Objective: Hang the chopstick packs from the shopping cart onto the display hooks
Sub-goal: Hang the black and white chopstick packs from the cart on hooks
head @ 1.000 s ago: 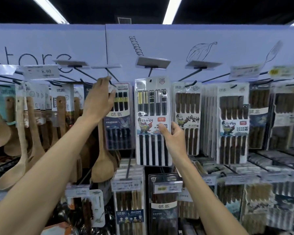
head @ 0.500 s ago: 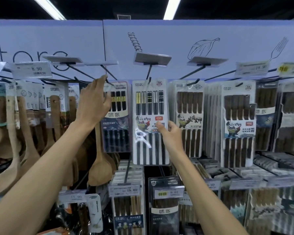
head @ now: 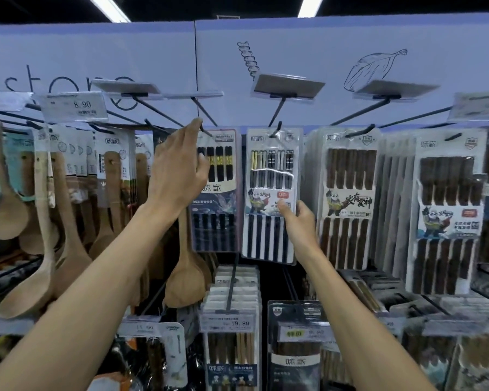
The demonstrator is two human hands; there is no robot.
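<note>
Right grip (head: 299, 224) pinches the chopstick pack (head: 270, 176) at its edge; the hook (head: 277, 128) above looks threaded through its hole. Left grip (head: 175, 170), loosely spread, touches the neighbouring hook (head: 206, 128). Next: push the pack back, then release.

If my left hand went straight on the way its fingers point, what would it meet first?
Probably the black hook wire above the dark chopstick pack: the index fingertip of the left hand is about at it, though depth is unclear.
</note>
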